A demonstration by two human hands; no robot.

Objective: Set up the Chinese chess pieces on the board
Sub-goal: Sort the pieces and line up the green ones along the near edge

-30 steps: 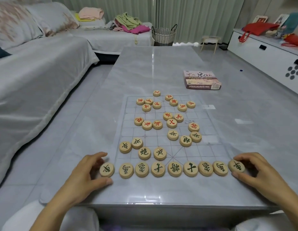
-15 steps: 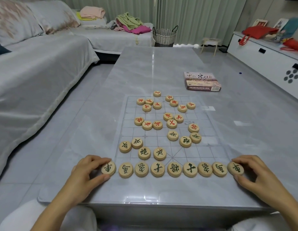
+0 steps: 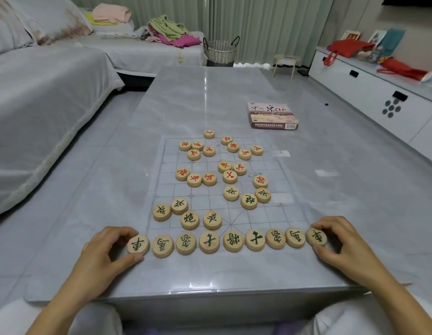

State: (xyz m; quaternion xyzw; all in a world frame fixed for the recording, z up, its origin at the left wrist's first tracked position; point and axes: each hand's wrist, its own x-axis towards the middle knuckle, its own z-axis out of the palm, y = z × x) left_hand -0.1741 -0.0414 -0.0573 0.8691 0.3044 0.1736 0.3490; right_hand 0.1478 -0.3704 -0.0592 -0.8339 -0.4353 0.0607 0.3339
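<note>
Marble coffee table (image 3: 198,97) carries a clear chess board (image 3: 270,213) at its near end, with the game box (image 3: 273,116) beyond it to the right. The left hand (image 3: 106,252) pinches the leftmost chariot piece (image 3: 138,244) and the right hand (image 3: 340,245) pinches the rightmost chariot piece (image 3: 316,236). These end a nine-piece row (image 3: 209,242) along the board's near edge. Red pieces (image 3: 229,176) lie scattered farther up.

The box (image 3: 273,116) reads "Chinese chess"; the left end piece (image 3: 138,244) and right end piece (image 3: 316,236) each bear green 車.
</note>
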